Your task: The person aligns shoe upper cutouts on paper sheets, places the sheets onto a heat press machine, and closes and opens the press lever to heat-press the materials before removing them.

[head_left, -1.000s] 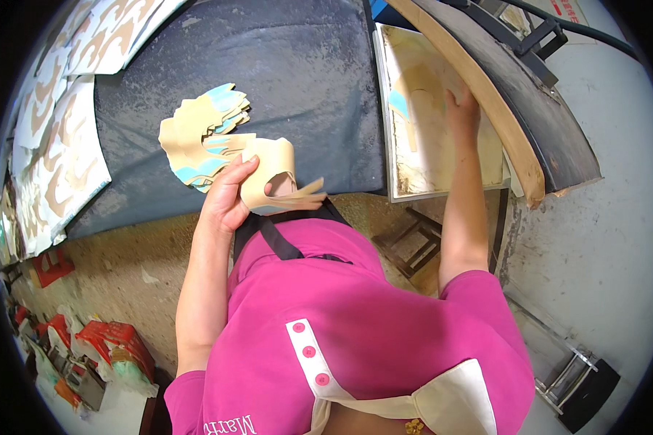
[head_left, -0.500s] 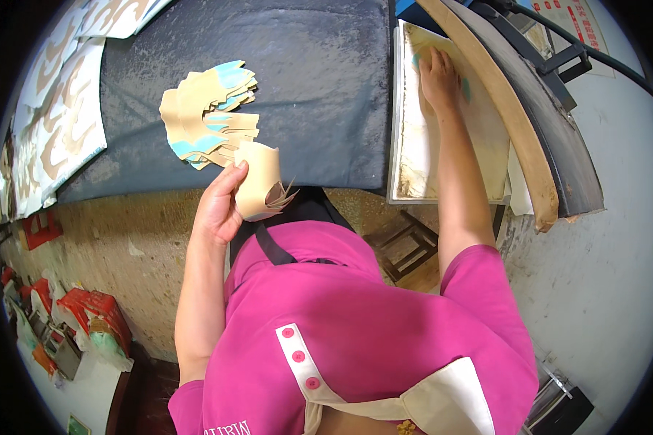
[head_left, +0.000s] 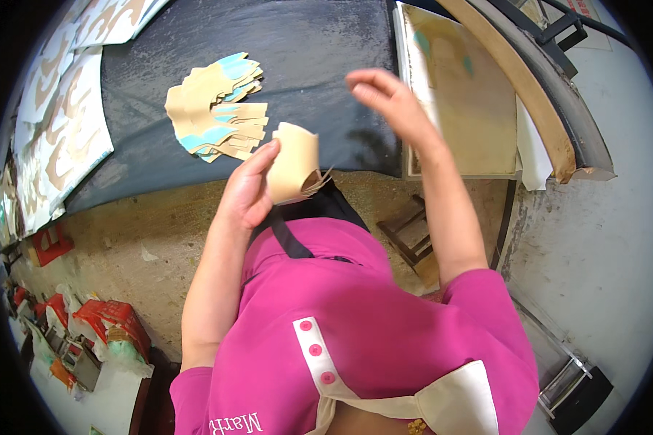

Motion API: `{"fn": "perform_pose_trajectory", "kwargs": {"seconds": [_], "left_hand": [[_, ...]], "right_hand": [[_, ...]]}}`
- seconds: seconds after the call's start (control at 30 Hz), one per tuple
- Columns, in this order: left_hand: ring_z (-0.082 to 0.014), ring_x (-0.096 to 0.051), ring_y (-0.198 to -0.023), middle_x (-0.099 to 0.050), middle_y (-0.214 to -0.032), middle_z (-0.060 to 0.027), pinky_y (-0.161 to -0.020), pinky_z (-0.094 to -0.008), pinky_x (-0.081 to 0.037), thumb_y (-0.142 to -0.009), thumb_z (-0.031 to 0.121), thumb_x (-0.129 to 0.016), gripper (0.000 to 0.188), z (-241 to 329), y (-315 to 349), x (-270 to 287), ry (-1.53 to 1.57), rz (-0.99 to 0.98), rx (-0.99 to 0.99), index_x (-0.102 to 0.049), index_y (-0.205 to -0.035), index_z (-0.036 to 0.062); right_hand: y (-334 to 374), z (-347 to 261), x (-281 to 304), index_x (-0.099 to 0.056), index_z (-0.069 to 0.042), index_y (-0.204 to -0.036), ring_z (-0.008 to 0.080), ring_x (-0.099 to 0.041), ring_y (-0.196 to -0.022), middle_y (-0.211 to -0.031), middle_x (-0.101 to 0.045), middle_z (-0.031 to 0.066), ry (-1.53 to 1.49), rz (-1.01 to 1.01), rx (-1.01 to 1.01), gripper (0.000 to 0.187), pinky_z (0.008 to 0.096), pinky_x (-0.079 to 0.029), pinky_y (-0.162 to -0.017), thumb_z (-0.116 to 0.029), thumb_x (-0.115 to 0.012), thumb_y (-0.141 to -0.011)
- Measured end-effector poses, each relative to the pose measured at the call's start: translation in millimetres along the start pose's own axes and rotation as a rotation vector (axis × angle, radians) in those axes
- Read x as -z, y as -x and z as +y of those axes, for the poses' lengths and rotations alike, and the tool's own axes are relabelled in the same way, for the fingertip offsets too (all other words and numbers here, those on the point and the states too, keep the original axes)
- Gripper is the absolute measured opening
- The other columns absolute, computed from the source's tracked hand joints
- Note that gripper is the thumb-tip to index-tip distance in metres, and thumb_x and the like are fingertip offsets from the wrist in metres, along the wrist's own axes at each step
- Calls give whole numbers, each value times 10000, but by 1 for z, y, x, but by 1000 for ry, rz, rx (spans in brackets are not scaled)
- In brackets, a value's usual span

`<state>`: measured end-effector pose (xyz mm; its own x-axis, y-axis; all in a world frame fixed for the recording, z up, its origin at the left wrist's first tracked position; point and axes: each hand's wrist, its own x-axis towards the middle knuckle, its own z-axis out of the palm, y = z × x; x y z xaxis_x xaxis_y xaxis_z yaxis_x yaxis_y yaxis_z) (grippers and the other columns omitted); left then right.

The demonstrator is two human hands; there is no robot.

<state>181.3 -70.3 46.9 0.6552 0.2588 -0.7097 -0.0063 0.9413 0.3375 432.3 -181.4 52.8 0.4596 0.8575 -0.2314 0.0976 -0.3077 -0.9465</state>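
My left hand [head_left: 250, 187] is closed around a bent bundle of tan sheet pieces [head_left: 294, 161], thumb on its near face; thin pointed ends stick out at its lower right. My right hand [head_left: 395, 105] hangs over the dark table covering, fingers stretched out and nothing visible in them. To its right, a yellowish flat board [head_left: 479, 123] carries a faint tan curved piece [head_left: 450, 45] with a teal patch at each end. Fanned out left of my hands lies a pile of tan, curved cut pieces [head_left: 196, 98] with teal areas.
Dark cloth [head_left: 326, 43] covers the table. White sheets with tan shapes [head_left: 69, 130] overlap at its left. A thick tan-edged curved slab [head_left: 530, 94] borders the board on the right. Below are a wooden stool [head_left: 410, 228] and a red crate [head_left: 120, 322].
My right hand has lifted off the board and swung left over the table, uncovering the tan piece there. My left hand keeps its bundle, now farther right in view; the whole view has shifted slightly.
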Motion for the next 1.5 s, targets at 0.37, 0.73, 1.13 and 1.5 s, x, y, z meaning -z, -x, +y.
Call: {"fn": "perform_pose_trajectory", "kwargs": {"seconds": [0.37, 0.73, 1.13, 1.5], "left_hand": [[-216, -648, -1018, -632, -1157, -110, -862, -380, -565, -974, 221, -573, 328, 7, 3, 0, -74, -69, 102, -545, -1232, 21], [-258, -631, -1034, -612, -1192, -135, -817, -397, -586, -986, 236, -556, 369, 25, -3, 50, 117, -66, -128, -513, -1270, 6], [-263, -645, -1029, -619, -1190, -138, -762, -383, -608, -1001, 254, -524, 367, -46, 14, 31, 288, 14, -162, -506, -1268, 4], [-262, -646, -1012, -626, -1168, -134, -759, -386, -604, -996, 260, -532, 344, -115, 17, 2, 341, 47, -228, -533, -1233, 11]], "right_hand": [[69, 8, -89, -615, -50, -982, 47, -570, -839, -905, -612, -31, -376, -12, -147, 171, 210, -466, -763, -115, -724, -867], [80, -15, 19, -610, -63, -930, 57, -557, -769, -851, -603, -23, -146, 289, 16, 80, 198, -471, -692, -81, -680, -896], [22, 92, 184, -587, -39, -1176, 259, -610, -1057, -1146, -635, 134, 832, 643, 172, 392, 360, -483, -910, -257, -686, -866], [61, 93, 141, -448, -64, -1392, 333, -372, -1356, -1470, -407, 147, 1105, 368, 69, 583, 489, -268, -1115, -372, -561, -910]]}}
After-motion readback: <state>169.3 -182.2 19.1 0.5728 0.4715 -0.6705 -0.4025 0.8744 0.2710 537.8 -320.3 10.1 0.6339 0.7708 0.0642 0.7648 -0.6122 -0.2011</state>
